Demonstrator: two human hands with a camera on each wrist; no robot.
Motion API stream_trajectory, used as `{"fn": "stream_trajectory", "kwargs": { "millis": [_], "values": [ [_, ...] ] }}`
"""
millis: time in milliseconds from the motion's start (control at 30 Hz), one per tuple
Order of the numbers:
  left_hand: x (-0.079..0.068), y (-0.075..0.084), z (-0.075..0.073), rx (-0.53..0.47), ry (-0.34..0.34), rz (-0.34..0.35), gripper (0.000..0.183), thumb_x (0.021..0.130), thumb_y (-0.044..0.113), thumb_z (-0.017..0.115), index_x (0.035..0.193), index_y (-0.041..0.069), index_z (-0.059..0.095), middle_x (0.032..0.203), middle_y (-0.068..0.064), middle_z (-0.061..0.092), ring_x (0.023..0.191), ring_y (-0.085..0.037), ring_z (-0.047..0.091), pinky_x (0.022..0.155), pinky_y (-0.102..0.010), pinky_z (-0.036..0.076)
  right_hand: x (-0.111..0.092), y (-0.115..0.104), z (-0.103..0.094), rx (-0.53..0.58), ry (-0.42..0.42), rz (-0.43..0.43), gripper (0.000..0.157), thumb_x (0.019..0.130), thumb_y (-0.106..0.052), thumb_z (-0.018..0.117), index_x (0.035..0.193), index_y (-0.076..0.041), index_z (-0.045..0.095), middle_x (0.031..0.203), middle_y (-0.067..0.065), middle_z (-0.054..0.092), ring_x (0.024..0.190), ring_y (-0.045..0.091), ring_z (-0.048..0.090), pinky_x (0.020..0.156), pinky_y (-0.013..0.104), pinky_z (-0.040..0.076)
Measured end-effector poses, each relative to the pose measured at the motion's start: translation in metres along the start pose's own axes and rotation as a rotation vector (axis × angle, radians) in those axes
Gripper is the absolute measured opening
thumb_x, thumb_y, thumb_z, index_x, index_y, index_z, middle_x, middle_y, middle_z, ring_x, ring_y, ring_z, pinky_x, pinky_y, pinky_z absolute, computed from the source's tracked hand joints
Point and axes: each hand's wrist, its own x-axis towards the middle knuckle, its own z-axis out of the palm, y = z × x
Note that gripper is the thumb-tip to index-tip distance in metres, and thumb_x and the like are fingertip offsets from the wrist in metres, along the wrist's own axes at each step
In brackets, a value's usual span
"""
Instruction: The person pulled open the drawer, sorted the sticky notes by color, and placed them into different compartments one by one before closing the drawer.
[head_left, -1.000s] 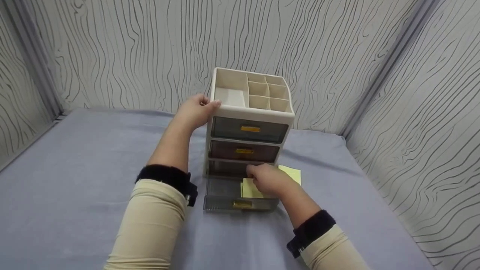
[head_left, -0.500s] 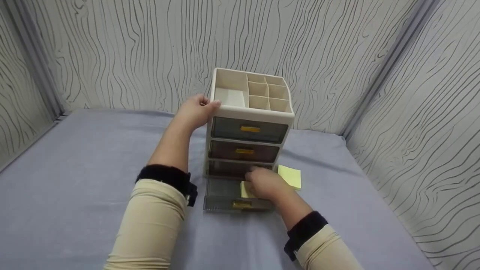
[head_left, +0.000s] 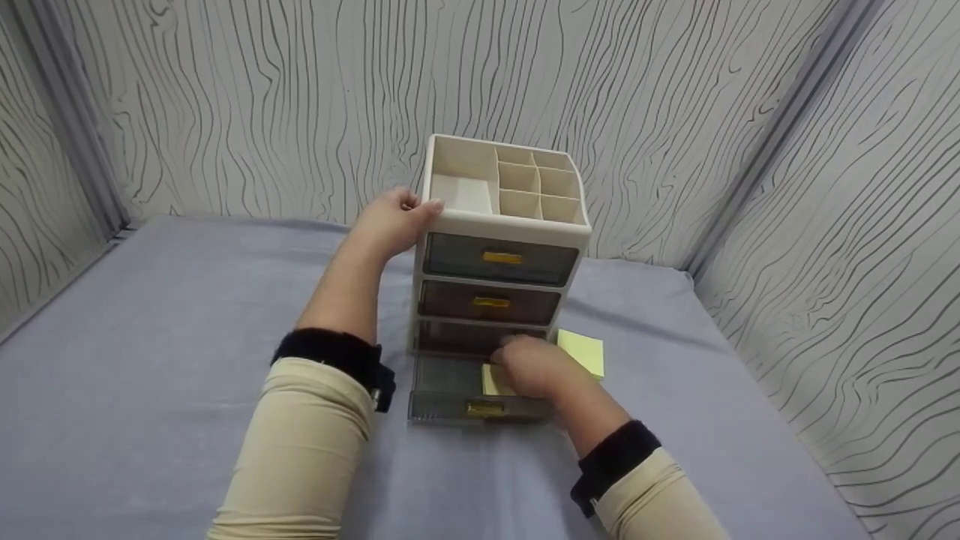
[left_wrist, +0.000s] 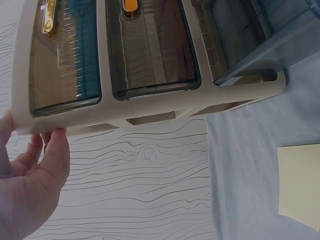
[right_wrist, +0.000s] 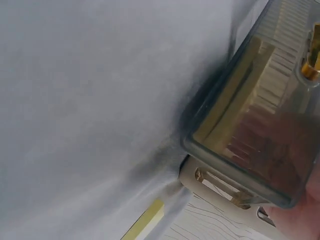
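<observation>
A white desk organizer with tinted drawers stands upright on the cloth. My left hand grips its upper left front corner, the thumb on the top rim and the fingers at the side, as the left wrist view shows. The bottom drawer is pulled out. Inside it, at the right, lie yellow sticky notes, seen as a stacked band through the tinted plastic. My right hand reaches into the drawer over these notes and covers part of them. Whether its fingers hold a pad, I cannot tell.
Another yellow sticky note pad lies on the cloth right of the organizer. The three upper drawers with gold handles are closed. The organizer's top has open compartments. Wood-grain panels stand behind and at both sides.
My right hand has lowered into the drawer with a sticky note pad, which showed tilted under its fingers one second ago. My left hand and the organizer have stayed in place.
</observation>
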Motion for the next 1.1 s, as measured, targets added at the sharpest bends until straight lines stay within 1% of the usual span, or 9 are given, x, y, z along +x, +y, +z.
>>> {"fn": "stream_trajectory", "kwargs": {
  "millis": [133, 300, 400, 533, 667, 733, 833, 967, 1100],
  "values": [
    [0.0, -0.001, 0.0, -0.012, 0.001, -0.006, 0.039, 0.09, 0.045, 0.051, 0.106, 0.01, 0.052, 0.115, -0.008, 0.055, 0.106, -0.024, 0.05, 0.093, -0.044, 0.039, -0.004, 0.01, -0.006, 0.044, 0.078, -0.055, 0.018, 0.084, -0.008, 0.057, 0.099, -0.007, 0.066, 0.091, 0.003, 0.06, 0.085, 0.021, 0.058, 0.08, 0.038, 0.047],
    [0.0, -0.002, 0.0, -0.005, 0.004, -0.002, 0.038, 0.09, 0.045, 0.051, 0.103, 0.01, 0.051, 0.112, -0.008, 0.055, 0.103, -0.023, 0.051, 0.091, -0.042, 0.04, -0.014, 0.033, -0.021, 0.184, 0.206, -0.126, 0.011, 0.086, -0.016, 0.059, 0.082, -0.01, 0.066, 0.077, -0.002, 0.059, 0.074, 0.016, 0.057, 0.07, 0.034, 0.047],
    [0.001, -0.004, -0.001, 0.003, 0.002, 0.009, 0.039, 0.09, 0.046, 0.05, 0.102, 0.009, 0.05, 0.111, -0.008, 0.055, 0.101, -0.023, 0.051, 0.089, -0.041, 0.041, -0.022, 0.049, -0.029, 0.281, 0.245, -0.075, 0.017, 0.084, -0.014, 0.058, 0.068, -0.012, 0.059, 0.063, -0.008, 0.05, 0.06, 0.011, 0.049, 0.057, 0.029, 0.042],
    [0.0, -0.005, -0.001, 0.006, 0.003, 0.013, 0.04, 0.09, 0.047, 0.05, 0.103, 0.009, 0.05, 0.111, -0.008, 0.055, 0.1, -0.023, 0.051, 0.088, -0.04, 0.041, -0.03, 0.07, -0.027, 0.374, 0.275, 0.066, 0.026, 0.079, -0.006, 0.052, 0.056, -0.014, 0.042, 0.054, -0.008, 0.033, 0.05, 0.01, 0.034, 0.049, 0.025, 0.03],
    [0.0, -0.005, -0.001, 0.003, 0.007, 0.009, 0.04, 0.09, 0.046, 0.05, 0.104, 0.009, 0.05, 0.11, -0.008, 0.055, 0.1, -0.023, 0.051, 0.088, -0.04, 0.041, -0.032, 0.088, -0.013, 0.355, 0.275, 0.177, 0.027, 0.08, -0.005, 0.052, 0.056, -0.014, 0.043, 0.054, -0.007, 0.034, 0.05, 0.011, 0.034, 0.05, 0.027, 0.03],
    [0.0, -0.004, -0.002, 0.008, 0.004, 0.003, 0.04, 0.09, 0.047, 0.049, 0.105, 0.009, 0.051, 0.112, -0.008, 0.055, 0.101, -0.023, 0.051, 0.089, -0.04, 0.041, -0.031, 0.095, -0.004, 0.298, 0.266, 0.195, 0.022, 0.081, -0.006, 0.055, 0.06, -0.01, 0.05, 0.058, -0.004, 0.041, 0.053, 0.013, 0.039, 0.051, 0.03, 0.035],
    [0.0, -0.003, -0.002, 0.014, 0.005, 0.0, 0.041, 0.09, 0.047, 0.049, 0.107, 0.01, 0.051, 0.113, -0.008, 0.055, 0.103, -0.023, 0.051, 0.09, -0.041, 0.041, -0.033, 0.101, 0.006, 0.204, 0.237, 0.22, 0.007, 0.08, -0.008, 0.058, 0.076, -0.003, 0.06, 0.071, 0.006, 0.053, 0.065, 0.022, 0.051, 0.062, 0.039, 0.044],
    [-0.001, -0.001, -0.001, 0.003, 0.004, -0.003, 0.041, 0.09, 0.047, 0.05, 0.105, 0.01, 0.051, 0.114, -0.007, 0.055, 0.104, -0.024, 0.05, 0.09, -0.042, 0.04, -0.033, 0.106, 0.015, 0.157, 0.151, 0.299, 0.029, 0.079, -0.014, 0.062, 0.103, 0.002, 0.06, 0.096, 0.018, 0.057, 0.091, 0.035, 0.056, 0.081, 0.047, 0.044],
    [-0.001, 0.001, 0.0, -0.001, 0.004, -0.007, 0.041, 0.09, 0.048, 0.05, 0.105, 0.01, 0.051, 0.113, -0.007, 0.055, 0.103, -0.023, 0.051, 0.09, -0.042, 0.041, -0.029, 0.107, 0.02, 0.193, 0.038, 0.39, 0.05, 0.079, -0.018, 0.062, 0.124, 0.001, 0.05, 0.12, 0.025, 0.052, 0.112, 0.041, 0.048, 0.093, 0.05, 0.038]
  ]
}}
